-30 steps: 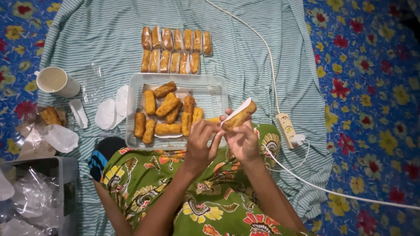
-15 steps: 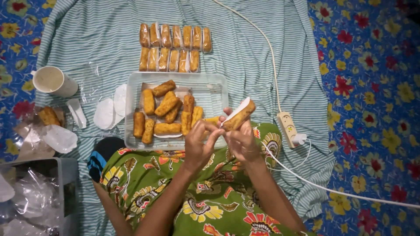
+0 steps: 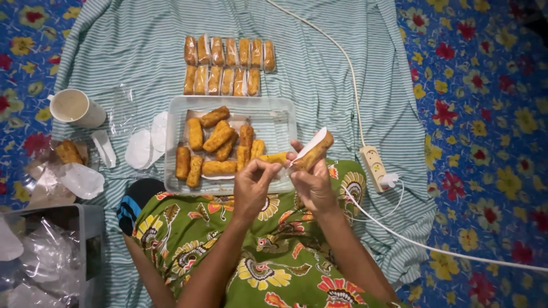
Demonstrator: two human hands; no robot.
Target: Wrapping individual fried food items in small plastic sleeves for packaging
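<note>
My right hand holds a golden fried roll with a white paper strip along its top edge, tilted up to the right. My left hand pinches the lower left end of that roll with fingertips together. Both hands hover over the near right corner of a clear plastic tray that holds several unwrapped fried rolls. Beyond the tray lie two rows of wrapped rolls on the striped cloth.
A white cup stands at the left, with white paper pieces and crumpled clear wrappers near it. A power strip with a white cable lies to the right. A grey bin of plastic bags sits bottom left.
My hands and the roll have barely shifted. The fingers of my left hand have worked slightly along the roll's lower end.
</note>
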